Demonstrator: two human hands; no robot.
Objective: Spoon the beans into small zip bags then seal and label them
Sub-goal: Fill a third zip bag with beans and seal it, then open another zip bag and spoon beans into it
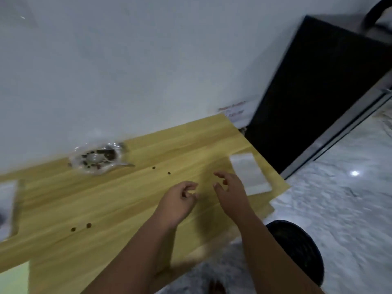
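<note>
A crumpled clear plastic bag [96, 161] with dark beans and a spoon-like utensil in it lies at the back of the wooden table [106, 209], against the wall. Stray beans lie loose on the wood: two [161, 170] behind my hands and two [81, 227] at the front left. A stack of small white zip bags [251, 174] sits near the table's right corner. My left hand [180, 199] hovers over the table with loosely curled fingers and holds nothing. My right hand [230, 188] is just left of the zip bags, fingers spread and bent, with a dark speck beside its fingertips.
A white flat item [6, 209] lies at the table's left edge. A black panel [307, 92] leans beyond the right corner. A black round stool [297, 247] stands on the marble floor [339, 209] by the table's right edge. The white wall [127, 71] backs the table. The frame is motion-blurred.
</note>
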